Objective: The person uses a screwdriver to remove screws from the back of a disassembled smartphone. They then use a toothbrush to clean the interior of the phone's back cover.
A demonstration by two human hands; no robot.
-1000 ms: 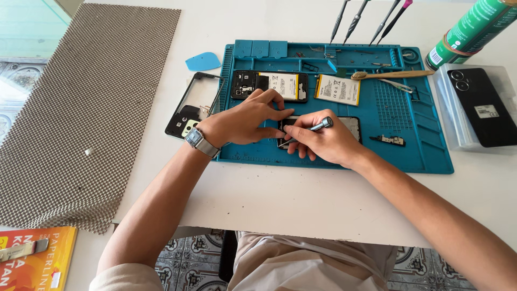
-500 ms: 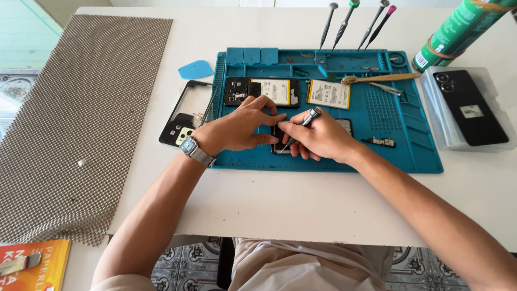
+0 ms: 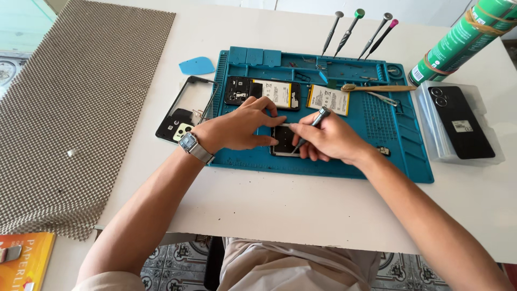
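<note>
Pressing down on a small dark phone part [image 3: 284,139] near the middle of the blue repair mat [image 3: 409,156], the left hand [image 3: 237,126] lies flat with its fingers spread, touching the part's top and left edges, clamped on nothing; a metal watch [image 3: 193,146] sits on that wrist. At three o'clock from the part, the right hand [image 3: 329,139] has its fingers closed together around a small screwdriver [image 3: 313,125], whose tip slants down onto the part.

At twelve o'clock from the hands, two yellow-labelled batteries lie side by side on the mat: the left battery [image 3: 274,92] and the right battery [image 3: 328,99]. At one o'clock, a brush [image 3: 377,88] with a wooden handle lies flat. Four upright screwdrivers [image 3: 358,32] stand along the mat's far edge. At nine o'clock, off the mat, an empty black phone frame [image 3: 180,116] lies on the white table [image 3: 301,210], with a blue pick [image 3: 196,66] beyond it. At three o'clock, a black phone [image 3: 460,121] rests face down on clear plastic, a green can [image 3: 463,37] behind it. A brown mesh mat [image 3: 75,108] covers the table's left.
</note>
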